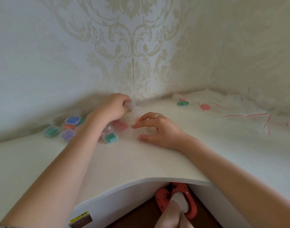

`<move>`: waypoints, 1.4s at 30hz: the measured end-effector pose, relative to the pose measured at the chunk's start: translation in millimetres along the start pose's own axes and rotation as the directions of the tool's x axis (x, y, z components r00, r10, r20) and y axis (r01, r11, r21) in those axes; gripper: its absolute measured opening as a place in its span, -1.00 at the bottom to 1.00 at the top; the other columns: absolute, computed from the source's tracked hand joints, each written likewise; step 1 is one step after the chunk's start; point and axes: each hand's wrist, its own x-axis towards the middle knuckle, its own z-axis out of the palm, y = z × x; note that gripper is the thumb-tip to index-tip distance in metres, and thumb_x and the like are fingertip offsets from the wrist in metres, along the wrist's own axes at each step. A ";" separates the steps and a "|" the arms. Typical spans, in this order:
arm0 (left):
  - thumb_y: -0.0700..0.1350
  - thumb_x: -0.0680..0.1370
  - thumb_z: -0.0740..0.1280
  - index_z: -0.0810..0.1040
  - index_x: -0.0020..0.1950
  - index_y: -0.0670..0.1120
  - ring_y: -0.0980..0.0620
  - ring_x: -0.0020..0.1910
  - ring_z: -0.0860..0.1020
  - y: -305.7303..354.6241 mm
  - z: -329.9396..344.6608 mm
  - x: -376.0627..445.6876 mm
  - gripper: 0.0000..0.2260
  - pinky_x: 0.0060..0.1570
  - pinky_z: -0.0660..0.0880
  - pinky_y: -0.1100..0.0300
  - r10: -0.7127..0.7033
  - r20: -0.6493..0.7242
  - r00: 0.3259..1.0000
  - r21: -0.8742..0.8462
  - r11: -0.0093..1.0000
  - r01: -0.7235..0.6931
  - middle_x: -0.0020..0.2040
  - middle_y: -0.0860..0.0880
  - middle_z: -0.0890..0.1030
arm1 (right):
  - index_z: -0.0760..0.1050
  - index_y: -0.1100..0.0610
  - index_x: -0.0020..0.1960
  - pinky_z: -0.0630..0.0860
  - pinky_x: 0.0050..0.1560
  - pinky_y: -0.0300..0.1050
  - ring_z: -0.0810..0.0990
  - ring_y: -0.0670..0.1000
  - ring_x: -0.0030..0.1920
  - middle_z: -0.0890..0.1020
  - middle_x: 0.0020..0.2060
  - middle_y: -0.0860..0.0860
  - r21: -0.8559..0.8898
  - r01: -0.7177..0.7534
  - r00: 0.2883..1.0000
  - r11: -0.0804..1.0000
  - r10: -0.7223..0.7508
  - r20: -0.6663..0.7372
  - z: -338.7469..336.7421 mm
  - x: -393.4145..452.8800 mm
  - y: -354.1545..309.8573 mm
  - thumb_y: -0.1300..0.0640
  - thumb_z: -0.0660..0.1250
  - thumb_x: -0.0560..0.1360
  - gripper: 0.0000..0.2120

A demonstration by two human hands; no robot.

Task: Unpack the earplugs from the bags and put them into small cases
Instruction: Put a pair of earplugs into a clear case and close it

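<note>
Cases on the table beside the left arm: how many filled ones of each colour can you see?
Green cases: 2
Blue case: 1
Purple case: 1
Orange case: 1
Total: 5 plainly seen; others there are too hidden or blurred to count.

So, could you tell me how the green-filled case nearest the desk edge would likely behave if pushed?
The green-filled case looks small, squarish and flat-bottomed, so it would probably slide on the smooth white desk rather than roll or tip. Its clear plastic shell suggests it is stiff and light.
</note>
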 end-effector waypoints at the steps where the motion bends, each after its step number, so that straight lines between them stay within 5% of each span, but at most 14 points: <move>1: -0.21 0.55 0.29 0.59 0.16 -0.03 -0.05 0.02 0.57 2.6 2.1 1.0 -0.77 0.04 0.46 0.16 0.022 -0.042 0.999 -0.047 0.999 -0.024 0.14 -0.10 0.60 | 0.61 -0.07 0.13 0.27 -0.05 -0.54 0.45 -0.19 0.01 0.55 0.08 -0.08 0.013 0.002 1.000 1.000 -0.002 -0.002 0.3 0.3 -0.4 -0.01 0.49 0.40 -0.69; 3: -0.21 0.58 0.28 0.51 0.32 -0.04 -0.02 0.04 0.57 14.6 11.8 -2.8 -0.69 0.07 0.44 0.20 0.080 -0.039 0.996 -0.101 0.991 -0.083 0.17 -0.07 0.57 | 0.60 0.00 0.11 0.29 -0.13 -0.46 0.45 -0.15 -0.08 0.56 0.00 -0.09 0.012 0.010 1.000 1.000 -0.010 -0.010 -0.5 -0.7 -1.8 0.01 0.49 0.39 -0.70; 6: -0.16 0.59 0.26 0.57 0.23 -0.07 0.00 -0.22 0.58 30.6 30.5 -11.2 -0.77 -0.17 0.47 0.16 0.199 0.113 0.973 -0.114 0.976 -0.186 0.05 -0.13 0.62 | 0.60 0.10 0.06 0.32 -0.09 -0.48 0.48 -0.09 -0.06 0.54 -0.06 -0.13 0.031 0.067 0.996 0.997 -0.065 -0.069 -0.6 -2.7 -3.1 0.10 0.50 0.38 -0.73; 11: -0.24 0.60 0.23 0.43 0.40 -0.04 -0.02 0.45 0.29 24.7 36.2 -7.9 -0.63 0.36 0.18 0.22 0.165 0.236 0.958 -0.061 0.986 -0.155 0.44 -0.11 0.37 | 0.69 0.09 0.00 0.40 0.08 -0.36 0.56 -0.13 0.02 0.66 -0.06 -0.03 0.057 0.208 0.974 0.976 -0.202 -0.102 4.3 -0.9 -0.8 0.13 0.45 0.41 -0.82; 15: -0.25 0.54 0.32 0.37 0.43 0.00 0.10 0.54 -0.02 19.5 31.5 -5.3 -0.53 0.49 -0.06 0.15 0.147 0.279 0.949 -0.196 0.976 -0.094 0.53 -0.07 0.19 | 0.67 0.04 0.01 0.30 -0.13 -0.49 0.49 -0.16 -0.12 0.66 -0.10 -0.05 0.024 0.179 0.965 0.983 -0.171 -0.197 0.8 -1.5 -6.7 0.00 0.37 0.43 -0.78; 19: -0.29 0.44 0.38 0.40 0.40 0.10 0.08 0.53 0.06 2.1 12.8 3.6 -0.43 0.46 0.05 0.18 0.026 0.299 0.954 -0.086 0.996 -0.001 0.54 0.00 0.16 | 0.63 0.09 0.15 0.31 0.22 -0.40 0.52 -0.06 0.18 0.61 0.19 0.05 0.062 0.322 0.946 0.945 -0.324 0.022 3.3 -4.0 -18.3 0.12 0.39 0.45 -0.72; 23: -0.23 0.45 0.37 0.43 0.36 0.12 0.03 0.03 0.59 -10.4 2.0 3.0 -0.48 0.05 0.56 0.09 -0.100 0.327 0.940 -0.029 0.993 0.115 0.30 -0.01 0.48 | 0.68 -0.02 0.06 0.36 0.23 -0.22 0.53 -0.02 0.17 0.59 0.22 -0.03 -0.009 0.161 0.983 0.987 -0.160 0.088 0.2 -3.6 -12.3 -0.03 0.26 0.48 -0.73; 26: -0.27 0.48 0.30 0.33 0.45 0.03 -0.01 -0.14 0.60 -10.4 7.2 2.4 -0.44 -0.15 0.57 0.01 -0.151 0.335 0.930 -0.102 0.975 0.196 0.21 -0.04 0.48 | 0.70 -0.02 -0.05 0.43 0.13 -0.16 0.53 -0.06 0.13 0.64 0.12 -0.09 -0.073 -0.010 0.999 0.997 0.008 -0.032 -6.9 -2.3 -4.9 -0.20 0.18 0.45 -0.60; 28: -0.31 0.48 0.23 0.30 0.47 -0.02 -0.02 -0.25 0.57 -5.7 11.9 -2.2 -0.44 -0.37 0.44 0.19 -0.142 0.302 0.943 -0.141 0.971 0.192 0.17 -0.05 0.49 | 0.68 -0.02 -0.04 0.44 0.06 -0.15 0.49 -0.06 0.18 0.62 0.13 -0.14 -0.194 -0.178 0.982 0.965 0.161 -0.102 -12.3 -0.8 0.3 -0.17 0.20 0.51 -0.65; 31: -0.31 0.44 0.15 0.26 0.49 0.07 -0.07 -0.45 0.49 -0.1 15.8 -6.9 -0.37 -0.48 0.37 0.22 -0.114 0.252 0.961 -0.129 0.980 0.150 -0.07 -0.16 0.62 | 0.62 -0.06 0.12 0.37 0.23 -0.12 0.40 -0.01 0.32 0.49 0.31 -0.11 -0.245 -0.291 0.956 0.925 0.270 -0.114 -13.9 0.0 10.1 -0.09 0.22 0.56 -0.74; 35: -0.28 0.50 0.14 0.29 0.48 0.12 -0.02 -0.41 0.55 9.5 22.1 -7.8 -0.42 -0.53 0.37 0.27 -0.011 0.257 0.966 -0.029 0.999 0.020 0.36 -0.09 0.45 | 0.26 -0.21 0.43 0.09 0.47 0.04 0.03 0.08 0.54 0.11 0.53 -0.10 -0.228 -0.300 0.949 0.926 0.313 0.024 -8.9 1.0 14.4 -0.15 0.20 0.56 -0.55; 37: -0.25 0.54 0.15 0.30 0.48 0.11 -0.12 -0.10 0.62 13.4 25.9 -8.1 -0.47 -0.43 0.42 0.29 0.040 0.240 0.970 -0.011 0.999 -0.039 0.35 -0.13 0.46 | 0.05 -0.17 0.52 0.08 0.46 0.07 -0.05 0.09 0.55 0.02 0.55 -0.04 -0.158 -0.354 0.935 0.922 0.347 -0.073 -9.3 6.3 17.5 -0.16 0.18 0.56 -0.42; 39: -0.22 0.56 0.17 0.28 0.49 0.09 -0.08 0.27 0.48 13.7 30.7 -6.1 -0.50 0.04 0.48 0.24 0.096 0.244 0.965 0.064 0.991 -0.115 0.43 -0.10 0.38 | -0.11 -0.06 0.56 0.04 0.48 0.07 -0.06 0.10 0.55 -0.02 0.56 0.05 -0.162 -0.445 0.895 0.881 0.439 -0.078 -8.5 12.9 24.0 -0.21 0.12 0.57 -0.32; 42: -0.17 0.58 0.21 0.26 0.50 0.02 0.00 0.45 0.28 12.3 34.7 -4.1 -0.52 0.40 0.23 0.15 0.138 0.250 0.958 0.135 0.975 -0.176 0.49 -0.02 0.30 | -0.11 0.02 0.56 -0.06 0.50 0.09 -0.01 0.02 0.54 0.01 0.55 0.05 -0.335 -0.452 0.870 0.827 0.492 0.041 -3.5 22.2 30.0 -0.28 0.03 0.57 -0.30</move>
